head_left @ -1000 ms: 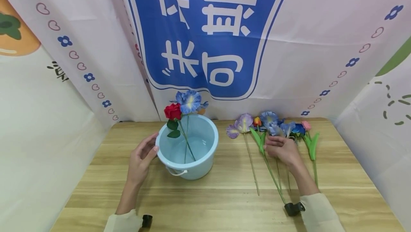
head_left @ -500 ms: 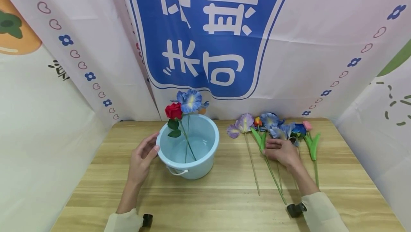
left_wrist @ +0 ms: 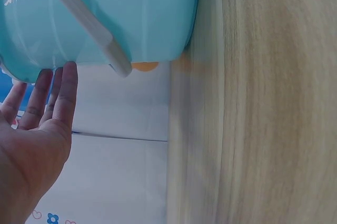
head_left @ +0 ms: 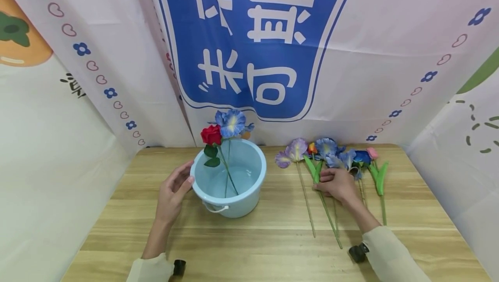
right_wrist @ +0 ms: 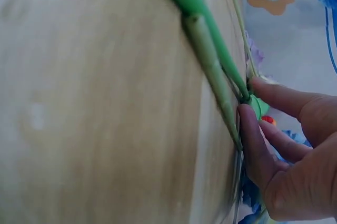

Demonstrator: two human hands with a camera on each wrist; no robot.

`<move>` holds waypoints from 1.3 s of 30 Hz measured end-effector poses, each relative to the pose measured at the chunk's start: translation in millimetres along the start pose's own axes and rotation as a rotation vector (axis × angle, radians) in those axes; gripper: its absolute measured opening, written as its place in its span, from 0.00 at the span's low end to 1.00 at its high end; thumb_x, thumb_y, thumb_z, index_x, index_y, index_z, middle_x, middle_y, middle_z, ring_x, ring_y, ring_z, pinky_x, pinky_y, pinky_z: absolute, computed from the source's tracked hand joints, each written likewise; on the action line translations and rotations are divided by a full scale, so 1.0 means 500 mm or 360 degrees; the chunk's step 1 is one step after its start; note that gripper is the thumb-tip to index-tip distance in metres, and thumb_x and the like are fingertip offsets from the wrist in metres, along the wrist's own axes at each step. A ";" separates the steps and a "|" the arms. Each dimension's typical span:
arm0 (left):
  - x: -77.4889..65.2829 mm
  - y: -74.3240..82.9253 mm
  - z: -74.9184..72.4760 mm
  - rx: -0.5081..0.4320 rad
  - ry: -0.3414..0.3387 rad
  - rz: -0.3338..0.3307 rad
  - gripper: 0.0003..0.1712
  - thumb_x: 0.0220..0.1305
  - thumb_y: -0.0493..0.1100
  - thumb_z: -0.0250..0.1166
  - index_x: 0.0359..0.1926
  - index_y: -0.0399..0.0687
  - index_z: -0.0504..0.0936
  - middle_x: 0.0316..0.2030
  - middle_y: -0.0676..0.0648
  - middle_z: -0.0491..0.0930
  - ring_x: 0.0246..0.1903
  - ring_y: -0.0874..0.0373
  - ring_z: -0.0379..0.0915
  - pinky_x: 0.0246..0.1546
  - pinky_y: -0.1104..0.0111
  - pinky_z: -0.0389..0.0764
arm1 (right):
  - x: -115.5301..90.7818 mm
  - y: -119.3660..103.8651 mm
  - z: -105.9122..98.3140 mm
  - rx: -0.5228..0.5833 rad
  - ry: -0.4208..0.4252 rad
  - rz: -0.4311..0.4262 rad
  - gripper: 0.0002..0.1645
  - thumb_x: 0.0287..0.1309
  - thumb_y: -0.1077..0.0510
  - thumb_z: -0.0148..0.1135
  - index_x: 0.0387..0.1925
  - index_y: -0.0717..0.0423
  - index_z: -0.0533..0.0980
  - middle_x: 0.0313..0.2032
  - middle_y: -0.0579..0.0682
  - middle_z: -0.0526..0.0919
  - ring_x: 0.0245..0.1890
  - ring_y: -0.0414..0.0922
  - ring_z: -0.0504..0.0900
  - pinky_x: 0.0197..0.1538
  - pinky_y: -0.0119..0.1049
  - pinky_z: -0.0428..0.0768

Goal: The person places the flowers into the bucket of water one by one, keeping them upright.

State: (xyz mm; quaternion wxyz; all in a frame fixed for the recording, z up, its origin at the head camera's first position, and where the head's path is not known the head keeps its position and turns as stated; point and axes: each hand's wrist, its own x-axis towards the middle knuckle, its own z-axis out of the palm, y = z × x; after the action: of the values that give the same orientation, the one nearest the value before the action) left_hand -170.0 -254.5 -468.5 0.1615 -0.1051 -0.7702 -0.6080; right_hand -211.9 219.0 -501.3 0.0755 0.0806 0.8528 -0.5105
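Note:
My left hand (head_left: 171,191) lies against the left side of a light blue bucket (head_left: 241,207); in the left wrist view its fingers (left_wrist: 66,95) are fairly straight and their tips meet the bucket's wall. A red rose (head_left: 211,135) and a blue iris (head_left: 234,124) stand leaning inside the bucket. Over on the right, my right hand (head_left: 338,184) pinches the green stem (head_left: 328,212) of an orange-red tulip between thumb and fingertips, just below its leaves (head_left: 313,171). The tulip lies low along the tabletop. A thinner stem (right_wrist: 213,71) runs close beside it.
Left of the tulip lies a purple iris (head_left: 296,148). Blue irises (head_left: 326,147), a dark blue flower (head_left: 362,157) and a pink tulip (head_left: 372,153) lie around the right hand on the wooden table (head_left: 273,251). A printed cloth (head_left: 374,78) hangs behind.
My right hand has shifted a little left and toward me, its fingertips coming onto the tulip's stem. The stem's lower end has swung slightly left. The left hand and bucket stay put.

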 end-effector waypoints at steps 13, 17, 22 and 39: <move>-0.001 -0.002 0.002 0.0000 -0.0017 0.0010 0.25 0.79 0.32 0.60 0.72 0.33 0.74 0.62 0.56 0.81 0.61 0.72 0.80 0.61 0.79 0.83 | -0.014 -0.014 0.000 0.0058 -0.0006 0.0005 0.28 0.64 0.64 0.75 0.64 0.67 0.80 0.53 0.66 0.88 0.34 0.45 0.90 0.37 0.39 0.94; 0.001 0.000 0.000 0.0009 -0.0013 0.0015 0.25 0.79 0.32 0.60 0.72 0.33 0.74 0.62 0.58 0.81 0.61 0.72 0.79 0.61 0.80 0.83 | -0.023 -0.027 -0.009 0.0080 0.0011 -0.0040 0.27 0.63 0.65 0.72 0.63 0.67 0.80 0.53 0.65 0.88 0.34 0.44 0.89 0.36 0.37 0.93; 0.000 0.001 -0.002 -0.0004 -0.0014 0.0014 0.25 0.79 0.32 0.60 0.72 0.32 0.73 0.61 0.63 0.80 0.61 0.73 0.79 0.62 0.80 0.82 | -0.038 -0.045 -0.020 0.0106 0.0010 -0.0084 0.28 0.64 0.66 0.69 0.65 0.67 0.79 0.55 0.66 0.87 0.38 0.45 0.90 0.38 0.38 0.93; 0.000 0.000 -0.002 0.0011 -0.0014 0.0010 0.25 0.79 0.33 0.60 0.72 0.33 0.74 0.62 0.52 0.81 0.61 0.72 0.80 0.61 0.79 0.83 | -0.065 -0.115 -0.043 0.0332 0.0025 -0.0253 0.30 0.67 0.65 0.67 0.69 0.67 0.75 0.61 0.68 0.83 0.46 0.38 0.89 0.47 0.37 0.94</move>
State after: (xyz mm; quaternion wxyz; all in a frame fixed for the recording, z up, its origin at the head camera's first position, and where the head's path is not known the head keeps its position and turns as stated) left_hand -169.8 -255.4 -468.3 0.1604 -0.1098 -0.7726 -0.6044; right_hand -193.6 209.1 -434.9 0.0193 0.0240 0.7993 -0.6001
